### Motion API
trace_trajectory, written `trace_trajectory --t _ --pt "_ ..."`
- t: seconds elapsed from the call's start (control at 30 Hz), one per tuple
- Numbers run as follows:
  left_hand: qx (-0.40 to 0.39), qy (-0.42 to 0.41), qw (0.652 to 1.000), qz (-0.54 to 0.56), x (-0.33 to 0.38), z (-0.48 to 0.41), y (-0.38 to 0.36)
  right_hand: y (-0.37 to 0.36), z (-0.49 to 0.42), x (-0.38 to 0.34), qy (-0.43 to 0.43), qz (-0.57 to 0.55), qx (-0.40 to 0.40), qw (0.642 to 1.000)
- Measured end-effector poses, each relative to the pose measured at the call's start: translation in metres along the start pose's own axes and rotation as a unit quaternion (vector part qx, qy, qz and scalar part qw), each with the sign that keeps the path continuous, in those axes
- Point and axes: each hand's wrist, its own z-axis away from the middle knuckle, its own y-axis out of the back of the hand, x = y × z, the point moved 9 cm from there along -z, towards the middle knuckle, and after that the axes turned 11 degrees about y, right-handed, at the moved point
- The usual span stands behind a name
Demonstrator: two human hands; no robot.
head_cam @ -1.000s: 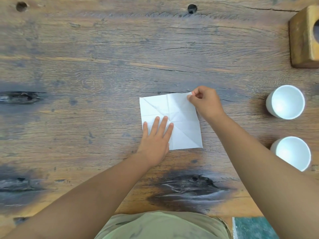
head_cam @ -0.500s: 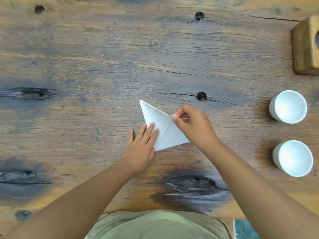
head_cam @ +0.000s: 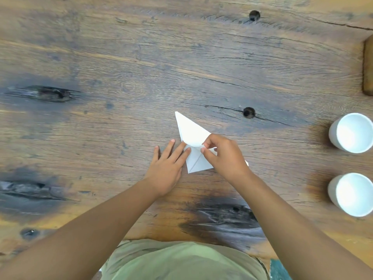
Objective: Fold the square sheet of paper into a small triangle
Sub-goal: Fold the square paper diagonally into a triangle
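Two hands meet near the middle of a worn wooden table (head_cam: 121, 57). The left hand (head_cam: 167, 166) lies flat, fingers straight, with its fingertips pressing on the left edge of the paper (head_cam: 191, 130). The white sheet is folded over on itself, one sharp corner pointing away from the person and a curled flap raised off the wood. The right hand (head_cam: 226, 156) pinches that flap between thumb and forefinger and hides the sheet's right part. Well apart to the right stand the far cup (head_cam: 352, 132) and the near cup (head_cam: 352, 194), both white. A wooden block (head_cam: 368, 67) is cut off by the right edge.
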Motion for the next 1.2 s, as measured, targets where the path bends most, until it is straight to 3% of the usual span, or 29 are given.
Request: trace_trajectory --t 0.57,0.83,1.2 --pt "0.023 0.051 0.998 0.019 -0.026 0.007 0.007 -0.030 -0.004 0.006 0.001 0.035 -0.071 0.997" --pt "0.031 -0.004 0.999 0.021 -0.009 -0.007 0.025 -0.040 0.000 0.011 0.000 0.052 -0.081 0.995" --pt "0.006 0.005 1.000 0.003 -0.007 -0.012 0.013 -0.047 0.001 0.011 0.009 0.069 -0.099 0.993"
